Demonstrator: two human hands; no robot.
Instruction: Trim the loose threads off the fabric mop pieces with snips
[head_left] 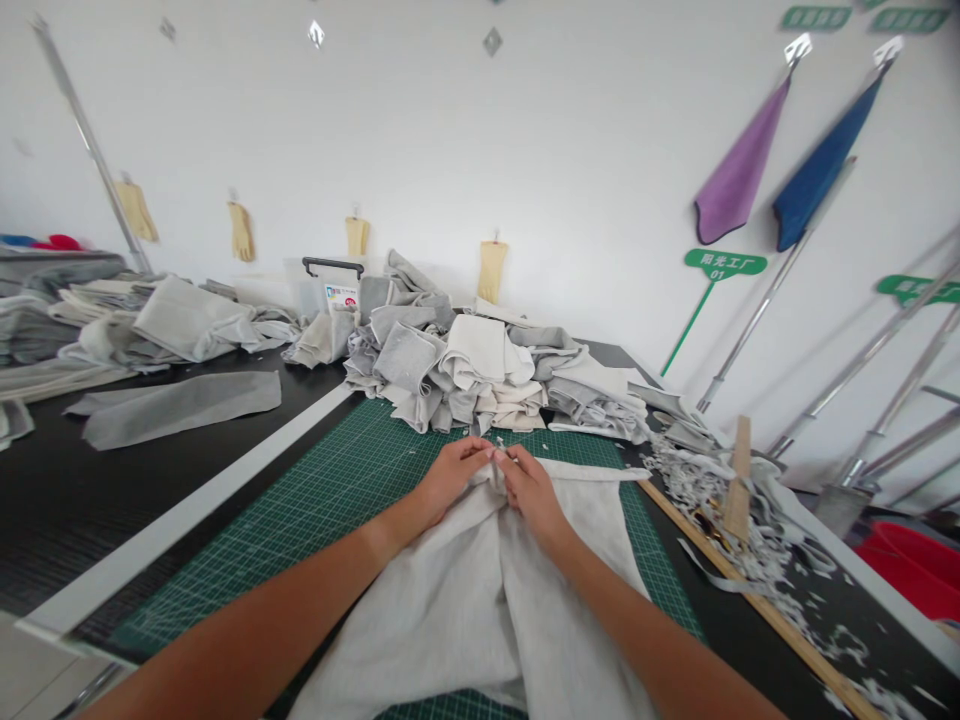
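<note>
A large pale grey cloth (450, 620) lies spread over the green cutting mat (300, 510), with its far edge gathered up at the middle. Both hands meet there. The fingertips of my left hand (457, 472) pinch the bunched edge, and those of my right hand (526, 488) pinch it just beside them. A small grey scrap sticks up between the thumbs, too small to make out. To the right, the cloth's hem (592, 471) runs flat toward a wooden strip (750, 590). The cloth's near end leaves the bottom of the view.
Behind the hands stands a heap of folded grey cloths (480, 350). More cloths (187, 315) lie at left on the black table (67, 520). At right are shredded scraps (780, 540), a wooden ruler (739, 480) and a red basin (911, 565). Poles (772, 280) lean on the wall.
</note>
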